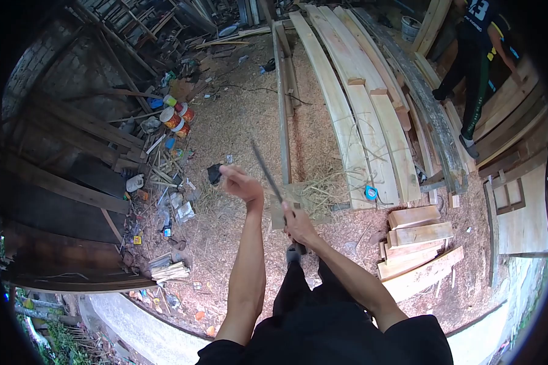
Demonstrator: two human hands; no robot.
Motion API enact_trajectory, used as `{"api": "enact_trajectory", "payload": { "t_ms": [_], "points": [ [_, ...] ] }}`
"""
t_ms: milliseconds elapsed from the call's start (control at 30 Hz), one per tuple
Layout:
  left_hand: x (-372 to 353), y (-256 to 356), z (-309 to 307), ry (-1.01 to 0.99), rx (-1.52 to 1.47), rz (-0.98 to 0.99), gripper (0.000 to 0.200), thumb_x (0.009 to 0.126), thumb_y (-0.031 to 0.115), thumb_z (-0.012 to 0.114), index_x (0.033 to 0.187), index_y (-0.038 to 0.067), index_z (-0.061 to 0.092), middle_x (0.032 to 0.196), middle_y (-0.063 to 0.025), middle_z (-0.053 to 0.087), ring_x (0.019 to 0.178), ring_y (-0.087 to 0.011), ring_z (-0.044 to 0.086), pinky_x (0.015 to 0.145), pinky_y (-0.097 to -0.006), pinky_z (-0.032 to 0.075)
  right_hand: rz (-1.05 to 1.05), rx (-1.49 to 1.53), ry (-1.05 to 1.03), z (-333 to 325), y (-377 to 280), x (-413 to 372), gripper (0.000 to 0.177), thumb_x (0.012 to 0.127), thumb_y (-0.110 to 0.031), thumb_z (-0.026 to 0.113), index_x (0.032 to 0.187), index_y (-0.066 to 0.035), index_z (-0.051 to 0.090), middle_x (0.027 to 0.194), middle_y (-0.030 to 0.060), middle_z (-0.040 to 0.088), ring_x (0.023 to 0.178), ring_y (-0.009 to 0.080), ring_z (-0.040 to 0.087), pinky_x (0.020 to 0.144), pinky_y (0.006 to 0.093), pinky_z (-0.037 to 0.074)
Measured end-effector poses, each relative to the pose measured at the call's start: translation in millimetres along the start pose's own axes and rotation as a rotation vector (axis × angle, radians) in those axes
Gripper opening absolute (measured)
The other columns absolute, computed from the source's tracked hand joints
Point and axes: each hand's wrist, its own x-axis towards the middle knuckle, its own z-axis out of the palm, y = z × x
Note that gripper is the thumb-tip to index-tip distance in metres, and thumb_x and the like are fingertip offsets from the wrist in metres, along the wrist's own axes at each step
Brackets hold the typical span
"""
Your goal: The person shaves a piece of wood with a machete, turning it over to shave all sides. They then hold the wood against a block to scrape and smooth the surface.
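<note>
A long dark blade or thin bar (265, 168) points up and to the left from my right hand (298, 224), whose fingers are wrapped round its lower end. My left hand (242, 184) is raised to the left of the blade, apart from it. Its fingers look curled, but blur hides whether anything is between them. A small black object (214, 174) shows just left of my left hand; whether they touch is unclear. Below my right hand a flat board (278, 218) lies on the ground, partly hidden.
Long planks (353, 131) lie ahead to the right, with a blue tape measure (371, 193) on them. Short wooden blocks (421, 235) are stacked at the right. Another person (474, 61) stands at the upper right. Paint cans (178, 125) and litter lie left.
</note>
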Motion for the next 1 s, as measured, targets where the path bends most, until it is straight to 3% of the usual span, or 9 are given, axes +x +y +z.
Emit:
{"api": "enact_trajectory", "payload": {
  "t_ms": [67,133,333,433,567,633,733,833,1000],
  "points": [
    [-1,16,8,0.062,0.07,-0.037,0.054,0.095,0.035,0.03,0.048,0.008,0.024,0.044,0.002,0.025,0.042,-0.0089,0.023,0.042,-0.0279,0.018,0.006,-0.157,-0.007,-3,3,3,0.051,0.089,-0.051,0.034,0.066,-0.006,0.042,0.049,0.0025,0.042,0.033,0.0109,0.039,0.031,0.0254,0.033],
    [1,11,6,0.049,0.064,-0.019,0.054,0.095,0.035,0.03,0.049,0.008,0.024,0.044,0.002,0.026,0.043,-0.0087,0.023,0.042,-0.0281,0.018,0.303,-0.018,-0.104,-16,-19,-3,0.053,0.088,-0.053,0.033,0.065,-0.007,0.041,0.047,0.0021,0.04,0.033,0.0114,0.037,0.031,0.0257,0.031],
    [4,7,7,0.085,0.039,-0.041,0.05,0.095,0.035,0.032,0.052,0.01,0.025,0.048,0.0037,0.026,0.046,-0.0064,0.023,0.042,-0.0257,0.018,0.022,0.214,0.009,3,-13,-8,0.053,0.088,-0.053,0.033,0.063,-0.007,0.04,0.045,0.001,0.038,0.033,0.0105,0.037,0.031,0.0253,0.03],
    [7,-3,4,0.133,-0.026,-0.108,0.048,0.094,0.037,0.033,0.054,0.012,0.025,0.051,0.0051,0.026,0.047,-0.0049,0.022,0.042,-0.0231,0.017,0.244,0.119,-0.117,0,-14,-10,0.052,0.089,-0.052,0.033,0.063,-0.007,0.039,0.045,0.0005,0.038,0.033,0.0097,0.037,0.031,0.0249,0.031],
    [11,-6,1,0.139,0.072,-0.038,0.048,0.095,0.039,0.031,0.055,0.013,0.025,0.05,0.0044,0.025,0.046,-0.0053,0.022,0.041,-0.0236,0.017,0.208,0.049,-0.105,-9,-29,-5,0.06,0.088,-0.054,0.033,0.059,-0.002,0.045,0.046,0.0053,0.045,0.035,0.0144,0.044,0.035,0.0289,0.035],
    [8,-9,2,0.143,0.087,-0.05,0.048,0.095,0.039,0.03,0.055,0.013,0.025,0.05,0.0044,0.025,0.046,-0.0054,0.022,0.041,-0.0239,0.017,-0.073,0.013,0.029,-1,-23,-3,0.061,0.088,-0.053,0.033,0.058,-0.001,0.045,0.046,0.0067,0.045,0.035,0.0164,0.045,0.035,0.0314,0.036],
    [3,1,7,0.17,0.051,-0.123,0.048,0.094,0.04,0.031,0.055,0.012,0.026,0.05,0.0052,0.025,0.047,-0.0053,0.023,0.042,-0.0242,0.017,0.257,-0.069,-0.077,-6,5,2,0.056,0.089,-0.051,0.034,0.059,-0.004,0.041,0.046,0.0048,0.042,0.034,0.0136,0.042,0.032,0.0282,0.033],
    [9,-3,-1,0.137,0.05,-0.061,0.051,0.095,0.037,0.028,0.052,0.01,0.022,0.048,0.0038,0.023,0.046,-0.0076,0.02,0.043,-0.0272,0.016,0.337,-0.109,-0.086,-28,20,4,0.058,0.088,-0.052,0.034,0.058,-0.002,0.043,0.047,0.006,0.043,0.035,0.0157,0.044,0.033,0.0302,0.035],
    [6,3,-10,0.022,-0.058,-0.088,0.048,0.093,0.039,0.034,0.054,0.012,0.026,0.049,0.0039,0.024,0.044,-0.0062,0.022,0.041,-0.0239,0.017,0.214,-0.118,-0.092,-14,7,-8,0.059,0.088,-0.052,0.036,0.06,-0.001,0.047,0.047,0.0075,0.044,0.036,0.015,0.044,0.036,0.0308,0.036]
  ]
}}
